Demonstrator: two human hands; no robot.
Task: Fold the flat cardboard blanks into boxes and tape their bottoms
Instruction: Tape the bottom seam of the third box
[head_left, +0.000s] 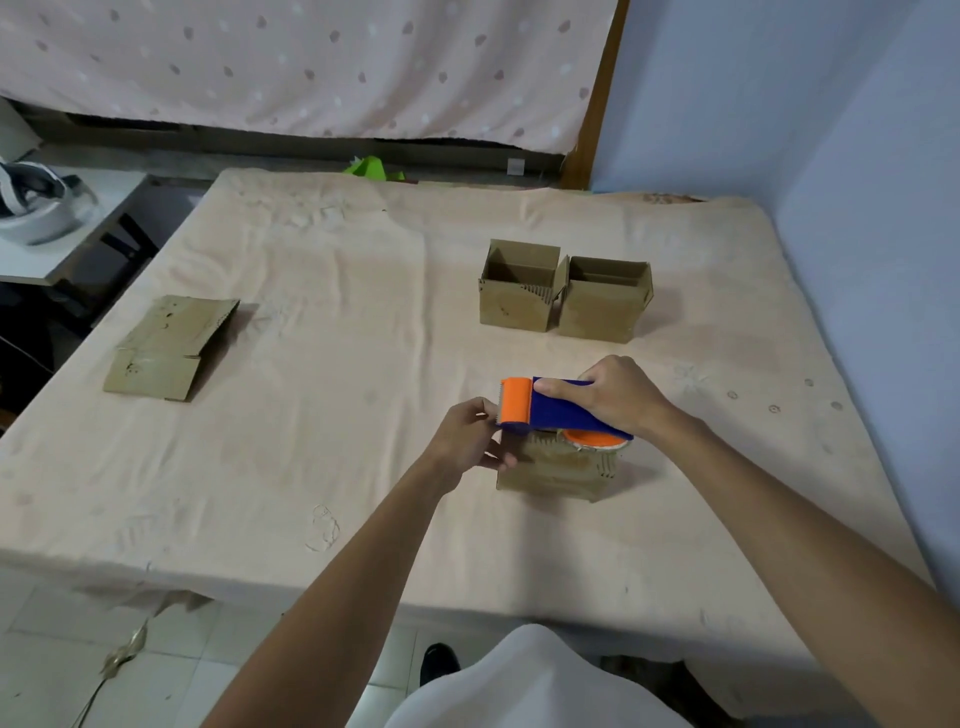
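The right hand (618, 397) grips the tape dispenser (561, 410) atop the box (556, 475), its long axis pointing at the left hand (467, 436), whose fingers grasp the box's left edge.

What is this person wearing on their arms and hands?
Nothing that shows: the left hand and right hand are bare, with no gloves, rings or watch visible, and both forearms are uncovered, no sleeves in view. A white garment shows below.

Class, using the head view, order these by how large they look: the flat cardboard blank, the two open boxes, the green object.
1. flat cardboard blank
2. left open box and right open box, tied: they look alike
3. green object, smallest, though it lies farthest away and is partly hidden
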